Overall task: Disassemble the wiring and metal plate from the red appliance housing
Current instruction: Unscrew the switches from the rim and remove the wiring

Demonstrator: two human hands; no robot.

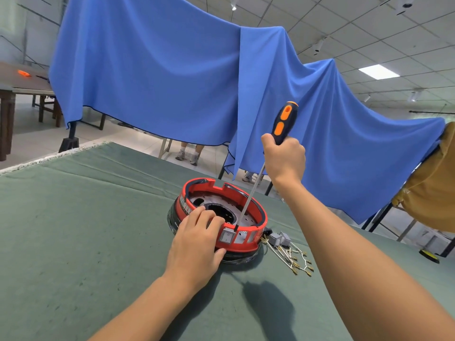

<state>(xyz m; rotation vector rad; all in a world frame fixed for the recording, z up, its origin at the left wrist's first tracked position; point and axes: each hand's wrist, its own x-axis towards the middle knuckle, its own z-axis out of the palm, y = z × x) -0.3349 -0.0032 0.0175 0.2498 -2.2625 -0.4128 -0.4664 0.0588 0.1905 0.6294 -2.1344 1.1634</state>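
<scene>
Fingers of the left hand [197, 244] clasp the round red plastic appliance housing [242, 238]; right hand [285, 156] clenches the orange-and-black screwdriver [283, 124], tip inside its near rim.

Counter [73, 230] covered by a dull green cloth with faint creases and small dark specks; a pale fringed edge runs along its far left side. Red ring-shaped housing [256, 233] sits on the cloth right of centre, on a black base wrapped in glossy film; a white rocker switch [227, 237] faces the near side of its wall. Just right of the housing, on the cloth: two small grey blocks [280, 238], touching each other, and a loose bundle of pale wires [293, 257] with brass-coloured terminals fanned toward the near right. Dark shadow falls on the cloth near of the housing.
</scene>
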